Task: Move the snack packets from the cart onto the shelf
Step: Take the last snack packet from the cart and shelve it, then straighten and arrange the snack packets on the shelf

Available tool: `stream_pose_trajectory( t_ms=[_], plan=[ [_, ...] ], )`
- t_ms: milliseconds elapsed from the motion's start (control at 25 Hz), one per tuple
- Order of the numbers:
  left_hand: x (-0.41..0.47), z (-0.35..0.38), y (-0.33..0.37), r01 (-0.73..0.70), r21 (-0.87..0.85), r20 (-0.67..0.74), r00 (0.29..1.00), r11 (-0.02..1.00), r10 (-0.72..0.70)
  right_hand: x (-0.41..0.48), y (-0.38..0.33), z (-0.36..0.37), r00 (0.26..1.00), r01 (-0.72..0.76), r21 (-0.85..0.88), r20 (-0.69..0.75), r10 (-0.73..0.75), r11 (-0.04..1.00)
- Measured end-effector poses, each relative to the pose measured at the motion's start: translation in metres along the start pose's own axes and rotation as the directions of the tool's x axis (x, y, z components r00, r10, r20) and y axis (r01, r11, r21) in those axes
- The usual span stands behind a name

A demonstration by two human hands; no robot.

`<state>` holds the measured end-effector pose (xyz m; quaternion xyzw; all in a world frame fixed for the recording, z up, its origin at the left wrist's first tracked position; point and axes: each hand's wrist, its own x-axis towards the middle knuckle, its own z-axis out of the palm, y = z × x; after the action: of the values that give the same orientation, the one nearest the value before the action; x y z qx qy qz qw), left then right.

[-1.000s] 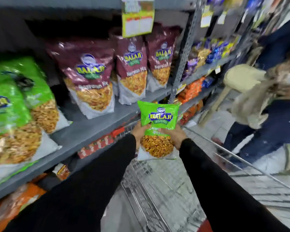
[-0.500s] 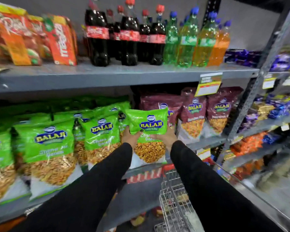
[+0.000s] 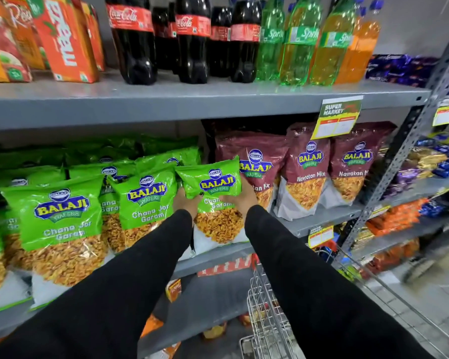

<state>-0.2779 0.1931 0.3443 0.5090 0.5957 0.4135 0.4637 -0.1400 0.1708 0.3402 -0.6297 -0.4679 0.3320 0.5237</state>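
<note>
Both hands grip 1 glossy green plastic snack packet [image 3: 211, 200] printed with a blue and yellow logo, its lower window showing golden fried snack. Left hand [image 3: 186, 203], coming out of a black sleeve, is curled around the packet's left edge with the thumb pressed on the front; right hand [image 3: 240, 199], also black-sleeved, is wrapped around the right edge, fingers mostly hidden behind the bag. Neither hand is slack: each is closed on the packet. It is held upright at the front of the grey metal middle shelf [image 3: 322, 216], in the gap between the row of matching green packets [image 3: 143, 200] on the left and the maroon snack pouches [image 3: 306, 172] on the right. Whether its bottom edge already rests on the shelf cannot be told, since the forearms cover that part. By the look of it, this is the placing step, with the packet brought to its slot but not yet let go. The next move probably calls for pushing the bag back so it stands beside the green row, then opening both hands and drawing them away without toppling the neighbours. Below, the silver wire cart [image 3: 265, 314] sits near the shelf, its contents largely out of view.
</note>
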Motion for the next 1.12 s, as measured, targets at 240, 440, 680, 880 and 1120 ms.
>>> stream_pose_trajectory(
  t_ms=[240,440,680,880,1120],
  plan=[
    [0.002,0.003,0.005,-0.029,0.031,-0.056,0.998,0.999,0.031,-0.008,0.0,0.013,0.975,0.076,-0.236,-0.185,-0.121,0.969],
    [-0.012,-0.001,0.02,-0.068,0.036,-0.074,0.995,0.997,0.07,-0.018,-0.011,0.016,0.936,0.09,-0.346,-0.292,-0.199,0.934],
    [-0.032,-0.032,0.034,-0.173,0.192,-0.045,0.982,0.966,0.185,-0.037,-0.056,0.043,0.85,0.153,-0.434,-0.4,-0.342,0.888],
    [-0.039,-0.11,0.026,-0.332,0.11,-0.182,0.92,0.937,0.347,-0.067,-0.087,0.109,0.867,0.331,-0.372,-0.242,-0.435,0.867],
    [-0.046,-0.255,-0.031,-0.322,0.218,-0.56,0.732,0.922,0.388,-0.123,-0.106,0.232,0.921,0.382,-0.082,0.111,-0.373,0.921]
  ],
)
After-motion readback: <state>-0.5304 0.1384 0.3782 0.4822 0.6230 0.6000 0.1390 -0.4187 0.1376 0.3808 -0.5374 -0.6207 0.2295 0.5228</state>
